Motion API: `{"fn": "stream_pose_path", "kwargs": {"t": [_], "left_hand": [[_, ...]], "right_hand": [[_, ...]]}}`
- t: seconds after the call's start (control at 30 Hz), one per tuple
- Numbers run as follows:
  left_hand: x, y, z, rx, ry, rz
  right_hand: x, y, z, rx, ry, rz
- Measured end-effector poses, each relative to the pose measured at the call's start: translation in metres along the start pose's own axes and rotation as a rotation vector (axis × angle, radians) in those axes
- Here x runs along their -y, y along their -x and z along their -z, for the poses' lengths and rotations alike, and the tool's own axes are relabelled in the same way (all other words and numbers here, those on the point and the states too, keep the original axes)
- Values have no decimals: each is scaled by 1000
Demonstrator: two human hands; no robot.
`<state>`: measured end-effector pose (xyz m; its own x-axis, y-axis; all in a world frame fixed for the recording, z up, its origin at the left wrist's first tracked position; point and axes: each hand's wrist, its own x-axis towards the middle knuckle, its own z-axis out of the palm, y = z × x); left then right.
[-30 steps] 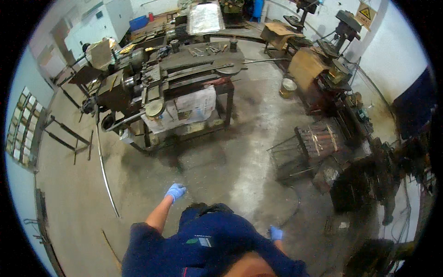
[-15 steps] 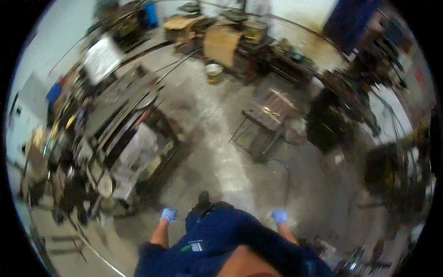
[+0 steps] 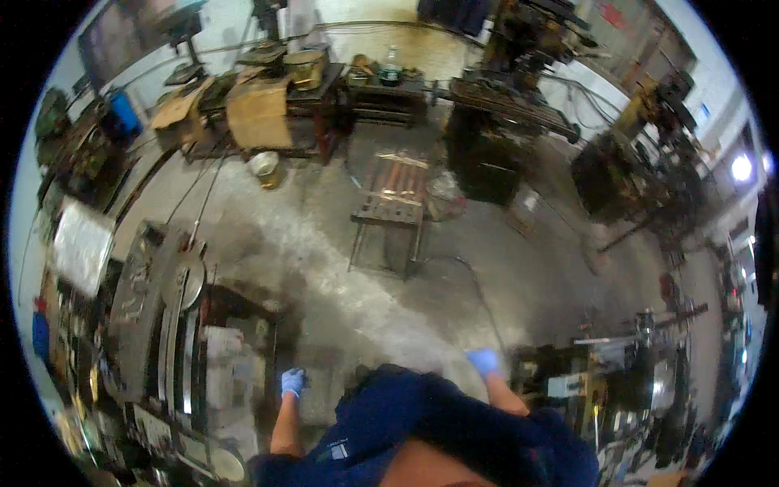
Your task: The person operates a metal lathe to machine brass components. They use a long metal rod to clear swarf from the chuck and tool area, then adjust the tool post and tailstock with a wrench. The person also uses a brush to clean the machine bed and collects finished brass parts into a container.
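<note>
My left hand (image 3: 293,381), in a blue glove, hangs low beside my body with its fingers curled in. A small dark patch shows at the fingers; whether it is a held thing I cannot make out. Nearest to this hand is the left workbench, where a pale sheet (image 3: 230,345) lies. My right hand (image 3: 484,362), gloved in blue too, is held out over the floor on the other side. Motion smears its fingers, and nothing can be seen in it.
Ahead stands a small metal table (image 3: 388,213) bearing several copper-coloured bars. A cable (image 3: 479,288) runs over the floor from near it. Further off are a bucket (image 3: 264,170), a bench draped with brown cardboard (image 3: 258,114) and a large machine (image 3: 515,93). Cluttered equipment (image 3: 600,390) stands at right.
My view has swung to the right, so the small table and the benches appear further left. Both arms stay low at my sides; the equipment at right has come closer into view.
</note>
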<state>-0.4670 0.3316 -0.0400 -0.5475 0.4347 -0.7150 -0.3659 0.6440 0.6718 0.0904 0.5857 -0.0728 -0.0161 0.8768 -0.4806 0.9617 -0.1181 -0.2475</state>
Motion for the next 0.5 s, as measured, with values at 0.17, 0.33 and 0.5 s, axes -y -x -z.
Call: {"fn": "stream_pose_path", "kwargs": {"t": [0.17, 0.33, 0.5], "left_hand": [[10, -28, -23, 187, -97, 73], [-4, -36, -46, 274, -284, -52], [-32, -34, -64, 299, -329, -126]], "right_hand": [[-15, 63, 5, 97, -20, -164], [-35, 120, 3, 178, -105, -232], [-53, 151, -16, 193, 17, -344]]}}
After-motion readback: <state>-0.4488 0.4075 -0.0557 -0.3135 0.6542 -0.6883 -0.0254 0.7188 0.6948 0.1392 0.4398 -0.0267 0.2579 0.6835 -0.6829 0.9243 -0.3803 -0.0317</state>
